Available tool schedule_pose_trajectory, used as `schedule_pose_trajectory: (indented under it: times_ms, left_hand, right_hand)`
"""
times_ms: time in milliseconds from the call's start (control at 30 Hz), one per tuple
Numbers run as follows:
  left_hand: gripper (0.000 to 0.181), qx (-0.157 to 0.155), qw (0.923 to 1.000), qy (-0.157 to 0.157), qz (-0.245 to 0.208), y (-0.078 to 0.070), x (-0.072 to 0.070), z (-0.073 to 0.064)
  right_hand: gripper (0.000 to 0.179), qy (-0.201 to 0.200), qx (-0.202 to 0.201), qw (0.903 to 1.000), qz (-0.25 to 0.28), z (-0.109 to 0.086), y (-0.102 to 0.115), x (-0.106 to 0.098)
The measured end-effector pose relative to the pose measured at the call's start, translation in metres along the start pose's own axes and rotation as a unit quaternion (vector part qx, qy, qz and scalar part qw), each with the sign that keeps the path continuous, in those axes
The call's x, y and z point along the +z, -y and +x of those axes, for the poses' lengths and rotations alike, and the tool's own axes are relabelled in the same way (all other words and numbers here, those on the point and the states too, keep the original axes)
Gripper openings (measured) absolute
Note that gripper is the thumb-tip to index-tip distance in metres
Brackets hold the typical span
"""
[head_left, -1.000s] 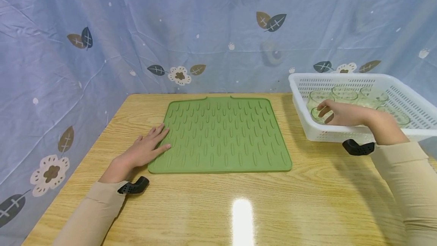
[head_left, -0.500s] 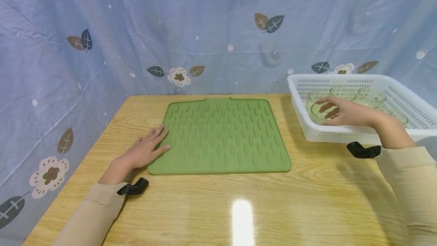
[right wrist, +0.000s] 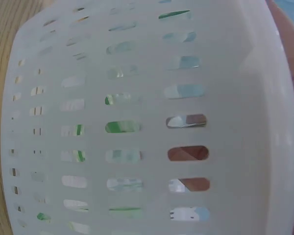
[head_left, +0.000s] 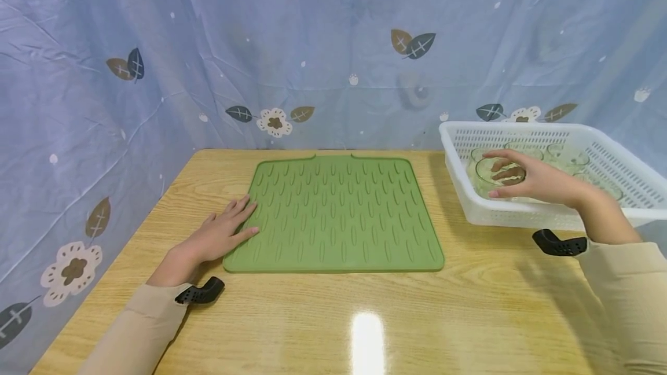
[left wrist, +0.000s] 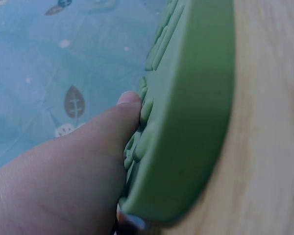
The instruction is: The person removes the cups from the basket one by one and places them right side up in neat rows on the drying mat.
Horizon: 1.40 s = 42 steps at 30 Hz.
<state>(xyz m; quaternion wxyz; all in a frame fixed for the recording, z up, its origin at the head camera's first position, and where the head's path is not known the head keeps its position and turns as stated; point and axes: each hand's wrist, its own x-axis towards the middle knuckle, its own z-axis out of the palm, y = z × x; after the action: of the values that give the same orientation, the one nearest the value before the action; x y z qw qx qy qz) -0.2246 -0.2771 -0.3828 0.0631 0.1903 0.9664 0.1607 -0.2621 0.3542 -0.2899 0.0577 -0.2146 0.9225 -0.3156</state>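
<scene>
My right hand (head_left: pixel 542 181) reaches over the near rim of a white slotted basket (head_left: pixel 474 207) and grips a clear drinking glass (head_left: pixel 484 173), fingers and thumb curled about it. In the right wrist view the basket wall (right wrist: pixel 235 122) hides the glass and most of that hand. On the left, my left hand (head_left: pixel 216 236) lies with relaxed fingers on the left edge of a green ridged mat (head_left: pixel 333 219). Its thumb (left wrist: pixel 112 117) touches the mat's top surface in the left wrist view.
More clear glasses (head_left: pixel 523 149) stand behind and beside the held one in the basket. The mat lies on a wooden table (head_left: pixel 292 317). A blue patterned curtain (head_left: pixel 333 45) hangs behind the table and along its left side.
My right hand has closed around the glass and raised it slightly relative to the basket. My left hand stays on the mat's edge. The head view has shifted a little.
</scene>
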Motion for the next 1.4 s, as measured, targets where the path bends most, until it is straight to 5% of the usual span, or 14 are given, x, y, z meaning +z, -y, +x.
schedule_pose_trajectory:
  times_ms: [533, 1100, 1400]
  left_hand:
    - [0.076, 0.003, 1.0000, -0.001, -0.004, 0.001, 0.000, 0.001]
    - [0.077, 0.004, 1.0000, 0.000, 0.004, 0.006, -0.001, 0.004]
    - [0.077, 0.006, 1.0000, -0.002, 0.004, 0.007, 0.002, 0.004]
  right_hand:
    - [0.082, -0.060, 0.026, 0.9970, 0.042, -0.003, 0.008, -0.001]
    - [0.064, -0.098, -0.021, 0.9890, 0.109, -0.008, 0.005, 0.002]
    - [0.061, -0.118, 0.002, 0.9875, 0.105, -0.009, 0.010, 0.001]
